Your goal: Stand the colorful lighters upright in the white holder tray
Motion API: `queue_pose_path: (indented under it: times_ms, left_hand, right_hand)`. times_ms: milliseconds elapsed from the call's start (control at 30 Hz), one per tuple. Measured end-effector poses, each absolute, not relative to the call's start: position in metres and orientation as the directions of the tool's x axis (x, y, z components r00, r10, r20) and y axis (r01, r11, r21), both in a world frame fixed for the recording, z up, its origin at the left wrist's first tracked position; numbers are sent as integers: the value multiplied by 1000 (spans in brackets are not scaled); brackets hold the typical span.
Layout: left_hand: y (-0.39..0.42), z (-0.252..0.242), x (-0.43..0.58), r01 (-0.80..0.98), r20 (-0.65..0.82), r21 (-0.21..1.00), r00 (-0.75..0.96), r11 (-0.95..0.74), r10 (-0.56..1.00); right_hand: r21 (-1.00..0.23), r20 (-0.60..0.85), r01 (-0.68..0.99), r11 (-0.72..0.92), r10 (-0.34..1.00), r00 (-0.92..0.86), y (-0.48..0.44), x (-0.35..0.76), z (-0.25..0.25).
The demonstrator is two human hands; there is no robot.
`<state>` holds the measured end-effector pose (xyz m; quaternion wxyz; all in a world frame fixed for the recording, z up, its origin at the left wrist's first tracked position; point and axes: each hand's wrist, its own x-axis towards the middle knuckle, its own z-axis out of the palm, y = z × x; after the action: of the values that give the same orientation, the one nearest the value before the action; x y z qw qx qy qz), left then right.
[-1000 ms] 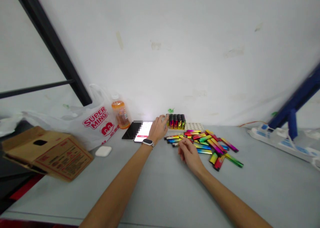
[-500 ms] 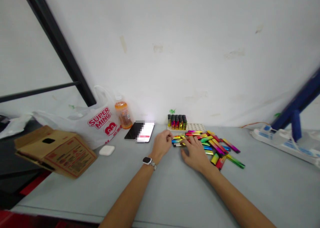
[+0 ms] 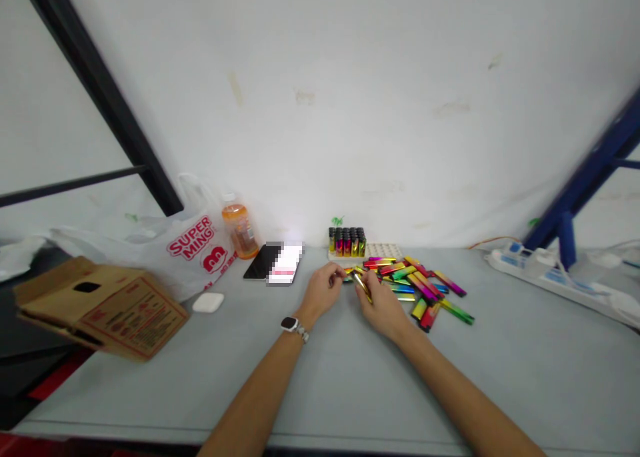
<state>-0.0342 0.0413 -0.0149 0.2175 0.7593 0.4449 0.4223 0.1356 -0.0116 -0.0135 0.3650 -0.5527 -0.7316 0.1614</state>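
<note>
My right hand (image 3: 383,307) is closed around a shiny gold flat tube (image 3: 361,286), tilted with its far end toward my left hand. My left hand (image 3: 323,289) is beside it, fingers curled in toward the thumb; whatever may be between them is hidden. Just beyond and to the right of my right hand lies a loose pile of metallic rainbow-coloured flat tubes (image 3: 425,286), some with dark ends. Behind my hands, several similar tubes with black tops (image 3: 347,242) stand upright in the left part of a pale tray with holes (image 3: 385,251).
Left of my hands lie a tablet (image 3: 260,262) and a small white case (image 3: 208,302). An orange drink bottle (image 3: 240,230), a white plastic bag (image 3: 175,270) and an open cardboard box (image 3: 125,313) stand farther left. A white power strip (image 3: 560,280) lies at the right by a blue post.
My right hand has picked a gold tube out of the pile and drawn it up beside my left hand. The whole view has shifted slightly.
</note>
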Motion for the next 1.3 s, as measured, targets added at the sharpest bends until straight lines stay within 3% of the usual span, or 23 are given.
queue_pose_path:
  times_ms: [67, 133, 300, 433, 700, 900, 1100, 1300]
  left_hand:
    - [42, -14, -34, 449, 461, 733, 225, -512, 858]
    - [39, -11, -32, 411, 482, 736, 241, -538, 843]
    - [20, 3, -17, 323, 547, 668, 399, -671, 736]
    - [12, 6, -10, 306, 567, 659, 399, -687, 721]
    - [17, -1, -11, 317, 563, 666, 381, -675, 734]
    - [17, 0, -13, 327, 565, 650, 395, -686, 724]
    - [13, 1, -9, 299, 579, 646, 408, -703, 706]
    - [12, 1, -7, 299, 580, 640, 418, -708, 700]
  right_hand:
    - [-801, 353, 494, 338, 933, -67, -10, 136, -15]
    - [-885, 345, 316, 342, 937, -48, -9, 135, -14]
    - [-948, 312, 62, 312, 950, -15, -12, 131, -9]
    - [-963, 244, -116, 244, 970, 6, -10, 130, -10]
    - [-950, 128, -286, 127, 992, 15, -10, 127, -2]
    - [-938, -7, -345, -38, 996, -93, -15, 130, 2]
    - [-931, -166, -336, -143, 985, 40, -10, 128, 2]
    - [-946, -138, -308, -99, 985, 107, -9, 125, 3]
